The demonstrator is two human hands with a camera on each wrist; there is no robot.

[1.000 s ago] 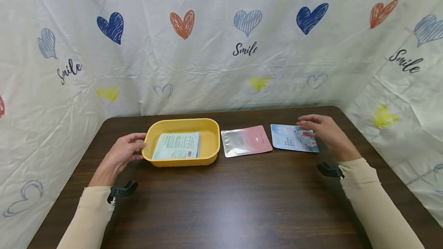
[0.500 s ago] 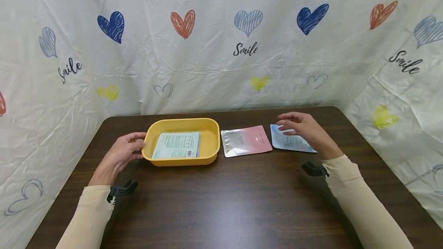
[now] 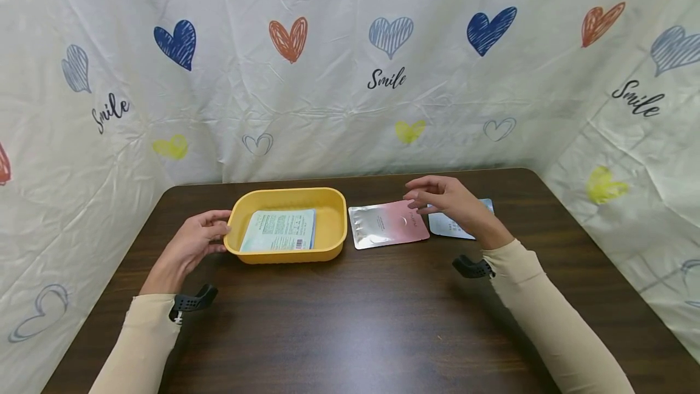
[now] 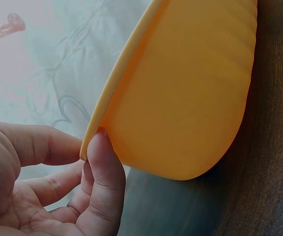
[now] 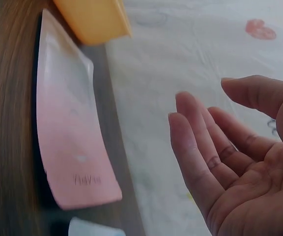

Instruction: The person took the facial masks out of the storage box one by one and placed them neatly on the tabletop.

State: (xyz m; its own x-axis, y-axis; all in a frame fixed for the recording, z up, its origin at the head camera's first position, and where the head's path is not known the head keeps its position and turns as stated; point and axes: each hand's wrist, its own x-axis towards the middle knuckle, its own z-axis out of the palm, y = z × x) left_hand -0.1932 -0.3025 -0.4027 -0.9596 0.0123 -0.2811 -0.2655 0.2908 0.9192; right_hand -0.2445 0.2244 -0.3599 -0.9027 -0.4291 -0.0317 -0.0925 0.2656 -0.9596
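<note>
My left hand (image 3: 191, 245) is at the left end of a yellow plastic tray (image 3: 333, 224). In the left wrist view its thumb and finger pinch the rim of the tray (image 4: 190, 93). Inside the tray lie pale green printed sachets (image 3: 279, 230). To the right, a silver-and-pink foil sachet (image 3: 383, 227) lies flat on the table. Over its right end hovers my right hand (image 3: 451, 202), fingers loosely bent and holding nothing. A light blue sachet (image 3: 445, 225) is partly hidden under that hand. In the right wrist view the pink sachet (image 5: 72, 123) lies apart from the fingers.
The dark wooden table (image 3: 350, 321) carries the tray and sachets along its far half. Behind it hangs a white cloth (image 3: 328, 96) with printed hearts, which continues along both sides. A black band (image 3: 473, 266) is on each wrist.
My right hand has moved left, from over the blue sachet to the right end of the pink one. The left hand and the tray stay in place.
</note>
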